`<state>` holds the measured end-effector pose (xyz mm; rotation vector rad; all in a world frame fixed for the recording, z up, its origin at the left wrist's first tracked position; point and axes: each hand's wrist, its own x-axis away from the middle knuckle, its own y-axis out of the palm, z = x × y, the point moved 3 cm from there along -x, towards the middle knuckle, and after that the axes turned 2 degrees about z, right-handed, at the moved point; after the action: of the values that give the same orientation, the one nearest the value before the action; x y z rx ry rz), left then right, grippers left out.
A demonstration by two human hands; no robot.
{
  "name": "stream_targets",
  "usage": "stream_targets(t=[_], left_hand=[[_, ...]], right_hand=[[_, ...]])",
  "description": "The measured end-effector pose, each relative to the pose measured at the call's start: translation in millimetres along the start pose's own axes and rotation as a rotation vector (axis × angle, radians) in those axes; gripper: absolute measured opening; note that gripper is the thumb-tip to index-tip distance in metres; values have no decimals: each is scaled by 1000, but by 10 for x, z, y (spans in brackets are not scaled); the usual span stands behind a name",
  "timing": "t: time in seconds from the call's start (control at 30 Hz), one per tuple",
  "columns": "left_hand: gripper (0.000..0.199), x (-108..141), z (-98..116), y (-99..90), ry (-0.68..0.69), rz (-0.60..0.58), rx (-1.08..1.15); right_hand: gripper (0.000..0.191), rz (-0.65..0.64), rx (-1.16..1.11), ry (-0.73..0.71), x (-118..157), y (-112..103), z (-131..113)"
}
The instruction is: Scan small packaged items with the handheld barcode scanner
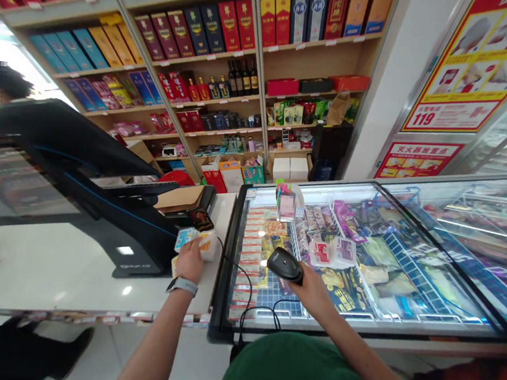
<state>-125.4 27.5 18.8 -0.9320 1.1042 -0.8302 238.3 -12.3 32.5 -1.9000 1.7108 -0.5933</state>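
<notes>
Both hands closed: small packet (195,243) grasped by left hand (189,260) over white counter (48,272), corded barcode scanner (284,265) clenched by right hand (316,288) above glass-topped freezer (357,325), kept within packet's reach.

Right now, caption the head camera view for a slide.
At a shop counter, the right hand holds a black barcode scanner over a glass-topped freezer while the left hand grips small packets.

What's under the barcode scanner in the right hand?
Below the scanner in the right hand is a glass-topped freezer, showing food packets and a blue wire rack. Whatever lies directly beneath is hidden by the scanner.
</notes>
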Motion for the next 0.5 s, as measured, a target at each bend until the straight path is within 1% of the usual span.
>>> stream_targets(t=[0.1, 0.23, 0.33, 0.43, 0.5], left_hand=[[41, -3, 32, -9, -25, 34, 96], [38, 11, 115, 9, -21, 56, 286], [34, 39, 163, 54, -128, 30, 431], [27, 85, 203, 128, -272, -50, 548], [20, 118, 235, 173, -320, -94, 608]], right_hand=[[24, 6, 2, -15, -12, 5, 31], [27, 14, 7, -19, -25, 1, 74], [28, 12, 4, -11, -35, -2, 94], [31, 7, -8, -1, -37, -10, 92], [31, 8, -11, 5, -33, -21, 82]])
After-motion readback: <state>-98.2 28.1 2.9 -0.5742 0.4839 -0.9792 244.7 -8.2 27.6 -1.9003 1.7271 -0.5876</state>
